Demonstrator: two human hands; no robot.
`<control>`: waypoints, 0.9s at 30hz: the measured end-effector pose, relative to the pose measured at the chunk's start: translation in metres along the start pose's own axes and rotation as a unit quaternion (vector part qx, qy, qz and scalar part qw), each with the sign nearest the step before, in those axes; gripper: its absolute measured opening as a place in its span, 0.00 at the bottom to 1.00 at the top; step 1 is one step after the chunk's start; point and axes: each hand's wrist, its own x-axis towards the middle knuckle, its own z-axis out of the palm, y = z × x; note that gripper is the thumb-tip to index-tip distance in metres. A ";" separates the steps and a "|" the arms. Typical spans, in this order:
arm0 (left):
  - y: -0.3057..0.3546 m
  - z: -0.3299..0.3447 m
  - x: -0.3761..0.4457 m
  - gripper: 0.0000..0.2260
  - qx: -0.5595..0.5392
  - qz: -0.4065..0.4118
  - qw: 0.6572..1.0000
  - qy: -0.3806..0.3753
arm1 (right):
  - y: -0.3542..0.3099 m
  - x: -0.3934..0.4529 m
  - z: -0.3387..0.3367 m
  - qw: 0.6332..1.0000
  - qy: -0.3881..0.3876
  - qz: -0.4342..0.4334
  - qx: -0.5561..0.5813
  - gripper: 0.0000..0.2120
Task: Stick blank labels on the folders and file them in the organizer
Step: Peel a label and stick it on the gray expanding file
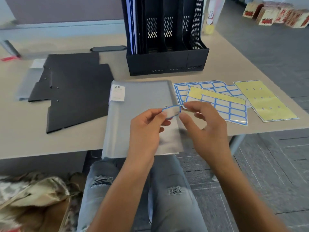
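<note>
A grey translucent folder [142, 97] lies flat at the table's front edge, a white tag marked 20 at its top left corner. Above its right side my left hand [147, 129] pinches a blank blue-bordered label [172, 111] at its left end. My right hand [205, 124] meets the label's right end with thumb and forefinger. Sheets of blue-bordered labels [224, 106] and a stripped yellow backing sheet [264, 99] lie to the right. The black slotted organizer [167, 62] stands behind the folder, with folders upright in its left slot.
Black folders [73, 87] lie spread at the left, over another grey folder [28, 81]. A black oval object [108, 48] sits behind them. A bag [38, 193] rests on the floor at lower left. Printed boxes [274, 14] stand on the floor at far right.
</note>
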 end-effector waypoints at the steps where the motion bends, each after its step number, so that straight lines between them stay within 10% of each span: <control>1: 0.000 -0.006 -0.003 0.05 -0.001 -0.001 1.000 -0.003 | -0.004 0.000 0.003 0.999 -0.019 0.034 0.021 0.09; 8: -0.009 -0.041 -0.005 0.07 0.145 0.086 0.986 0.010 | -0.019 0.001 0.027 0.988 -0.051 0.102 0.105 0.03; 17: -0.038 -0.082 -0.008 0.25 0.639 0.138 0.756 0.019 | -0.004 -0.010 0.050 0.991 -0.018 0.129 0.026 0.04; 27: -0.035 -0.093 -0.040 0.22 0.612 0.139 0.777 0.046 | -0.016 -0.044 0.045 0.994 -0.021 0.103 0.011 0.06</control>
